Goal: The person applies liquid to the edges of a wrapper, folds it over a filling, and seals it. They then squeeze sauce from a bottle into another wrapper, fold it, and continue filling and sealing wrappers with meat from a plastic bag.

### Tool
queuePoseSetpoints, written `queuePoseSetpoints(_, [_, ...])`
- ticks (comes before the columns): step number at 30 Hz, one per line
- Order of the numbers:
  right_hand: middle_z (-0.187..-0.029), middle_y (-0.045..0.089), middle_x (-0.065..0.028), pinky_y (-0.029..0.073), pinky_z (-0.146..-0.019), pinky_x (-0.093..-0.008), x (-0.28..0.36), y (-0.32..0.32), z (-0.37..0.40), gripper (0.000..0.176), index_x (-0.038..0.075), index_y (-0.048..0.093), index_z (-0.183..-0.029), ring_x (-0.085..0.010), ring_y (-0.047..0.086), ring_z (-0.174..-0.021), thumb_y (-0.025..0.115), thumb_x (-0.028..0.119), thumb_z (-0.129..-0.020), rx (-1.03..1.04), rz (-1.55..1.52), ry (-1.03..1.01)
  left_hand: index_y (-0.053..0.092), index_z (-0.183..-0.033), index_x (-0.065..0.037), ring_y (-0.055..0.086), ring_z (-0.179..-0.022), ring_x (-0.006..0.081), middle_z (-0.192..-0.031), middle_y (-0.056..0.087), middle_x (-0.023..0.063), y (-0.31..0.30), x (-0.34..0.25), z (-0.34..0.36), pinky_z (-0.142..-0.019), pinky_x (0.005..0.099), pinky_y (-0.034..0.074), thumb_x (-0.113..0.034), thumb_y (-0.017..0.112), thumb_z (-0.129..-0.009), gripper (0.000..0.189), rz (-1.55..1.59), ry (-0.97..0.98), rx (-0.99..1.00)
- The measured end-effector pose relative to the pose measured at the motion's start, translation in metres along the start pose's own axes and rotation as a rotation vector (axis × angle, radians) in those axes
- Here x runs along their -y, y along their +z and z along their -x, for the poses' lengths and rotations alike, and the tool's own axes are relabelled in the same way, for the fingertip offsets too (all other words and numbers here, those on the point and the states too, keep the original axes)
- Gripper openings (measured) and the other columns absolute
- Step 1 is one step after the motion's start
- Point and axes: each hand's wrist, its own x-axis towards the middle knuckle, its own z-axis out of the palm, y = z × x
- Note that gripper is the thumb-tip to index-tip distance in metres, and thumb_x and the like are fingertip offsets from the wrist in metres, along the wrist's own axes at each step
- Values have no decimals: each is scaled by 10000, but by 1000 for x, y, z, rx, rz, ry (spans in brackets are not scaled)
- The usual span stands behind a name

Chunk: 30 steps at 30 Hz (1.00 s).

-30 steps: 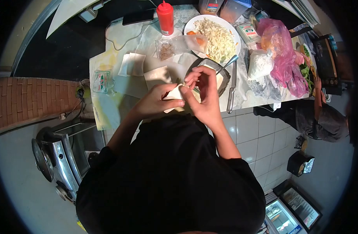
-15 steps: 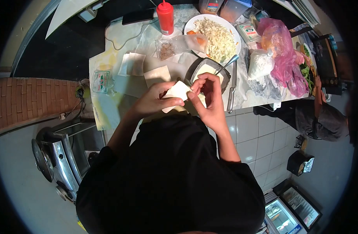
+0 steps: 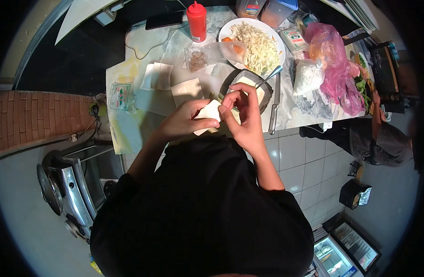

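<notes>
A small pale folded wrapper (image 3: 209, 111) is held in the air over the table's front edge. My left hand (image 3: 186, 117) pinches its left side between thumb and fingers. On its right edge are the closed thumb and fingertips of my right hand (image 3: 245, 115). Flat square wrapper sheets (image 3: 187, 90) lie just beyond my hands, with more sheets (image 3: 157, 76) to their left. Behind my right hand is a dark square bowl (image 3: 266, 98) of pale liquid, with a spoon (image 3: 270, 75) leaning in it.
A plate (image 3: 281, 48) of shredded vegetables, a plastic bag (image 3: 196, 59), a red bottle (image 3: 196, 23) and a phone (image 3: 163, 20) stand farther back. A knife (image 3: 275, 107) lies right of the bowl. Pink bags (image 3: 330, 60) and a person (image 3: 380, 138) are at the right.
My right hand has shifted slightly left and its fingers have curled closer around the wrapper's right edge. The wrapper looks more compact, with less of it showing.
</notes>
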Motion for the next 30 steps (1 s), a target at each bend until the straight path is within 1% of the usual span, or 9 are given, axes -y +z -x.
queuePoseSetpoints(2, [-868,549,-27,424,-793,-265,-1,1,-2,444,49,440,-1252,-109,507,-815,635,-78,-874,-15,55,-71,613,-1153,11,636,-963,91,-1010,670,36,0,2,-1,-847,255,503,-86,692,-904,278,4,1,-8])
queuePoseSetpoints(4, [-879,549,-31,425,-795,-264,-4,-1,-1,444,48,437,-1253,-110,507,-815,633,-80,-876,2,52,-47,609,-1092,-21,583,-866,50,-933,627,-8,-1,7,-2,-744,247,478,-123,737,-885,264,-62,46,-29])
queuePoseSetpoints(5, [-890,549,-35,426,-796,-264,-4,-2,-1,445,48,433,-1254,-110,508,-814,632,-82,-878,18,48,-24,609,-1092,-21,583,-866,50,-933,627,-8,1,6,-3,-744,247,478,-123,737,-885,264,-63,47,-29])
queuePoseSetpoints(7, [-893,546,-36,427,-794,-262,-3,-1,0,443,47,428,-1255,-110,509,-815,626,-86,-881,8,15,-21,562,-1139,-17,604,-906,71,-996,614,14,7,3,-3,-786,255,496,-98,744,-877,328,201,129,-42])
queuePoseSetpoints(13, [-894,536,-38,434,-791,-256,2,0,0,436,43,412,-1260,-105,515,-818,605,-94,-894,-8,-36,-45,541,-1152,-19,605,-933,64,-1021,607,23,-4,-3,2,-795,235,495,-88,730,-894,327,74,86,-68])
queuePoseSetpoints(21, [-948,547,-47,443,-839,-264,2,1,1,426,40,410,-1276,-112,526,-854,604,-69,-913,8,-84,-23,554,-1155,-25,590,-915,49,-1009,605,10,-7,0,2,-782,219,478,-110,726,-906,315,95,103,-48])
queuePoseSetpoints(25, [-942,540,-32,425,-864,-273,-2,-3,-2,316,35,418,-1272,-106,508,-888,560,35,-990,-154,-95,-62,566,-1189,-21,582,-940,48,-1031,610,5,-13,-3,7,-807,224,473,-101,737,-894,350,107,118,-101])
queuePoseSetpoints(26, [-926,538,-26,423,-830,-264,-6,-9,-3,305,34,417,-1274,-104,503,-860,553,53,-1001,-151,-97,-93,566,-1189,-21,582,-940,48,-1031,610,5,-17,-1,8,-807,224,473,-101,737,-894,350,106,118,-107])
queuePoseSetpoints(30, [-943,540,-35,426,-817,-258,-4,-13,-7,325,32,413,-1276,-99,505,-840,557,20,-985,-158,-72,-68,566,-1232,-17,572,-1014,67,-1080,610,4,-28,4,16,-865,241,462,-94,755,-876,410,149,162,-125])
